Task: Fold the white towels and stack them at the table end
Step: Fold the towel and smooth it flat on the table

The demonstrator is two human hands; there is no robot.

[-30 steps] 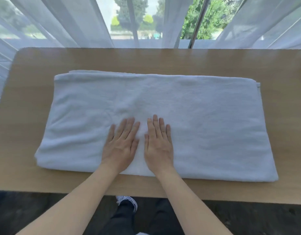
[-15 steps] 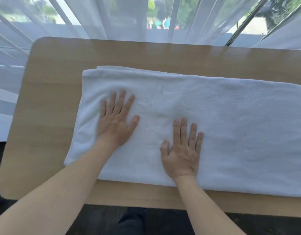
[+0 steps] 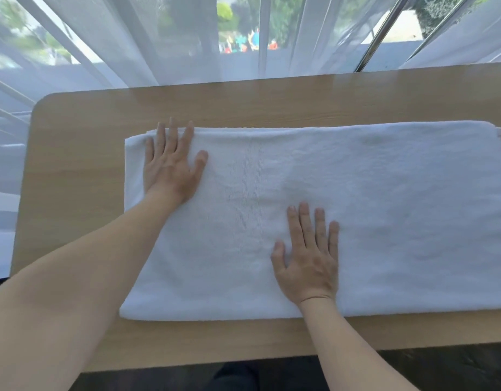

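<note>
A big wood table (image 3: 74,170) w/ a round corner is sitting right by a window. Thin white curtains (image 3: 136,38) are hanging behind it, & green trees are showing thru the glass. The floor under the table is looking dark.

A white towel (image 3: 385,215) is lying flat on the table, folded long, running off the right side of the pic.

Left hand (image 3: 170,167) is pressing flat on the towel's far left corner, fingers straight. Right hand (image 3: 308,261) is lying flat near the towel's front edge, fingers straight too.
</note>
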